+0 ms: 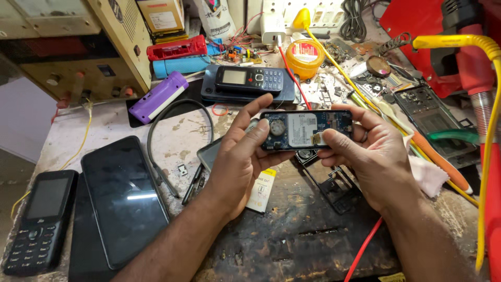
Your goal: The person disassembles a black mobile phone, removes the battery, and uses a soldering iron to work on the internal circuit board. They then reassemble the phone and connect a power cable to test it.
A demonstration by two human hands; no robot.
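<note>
Both hands pinched the opened black phone w/ bare blue circuit board (pixel 307 129) level above the scorched dark work mat (pixel 308 235): left hand (pixel 241 156) gripped one end, right hand (pixel 371 151) the other, board facing up, prob. for inspection. Empty black frame (pixel 334 183) lay on the mat beneath.

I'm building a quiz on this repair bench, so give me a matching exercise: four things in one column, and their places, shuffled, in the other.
Things
1. opened phone
2. large dark smartphone
3. round yellow tin
4. purple and white device

Places
A. at the back of the bench, right of the white charger
B. held between the left hand and the right hand
C. face up at the left, beside a black keypad phone
D. lying slantwise below the beige box

Pairs: 1-B, 2-C, 3-A, 4-D
</note>
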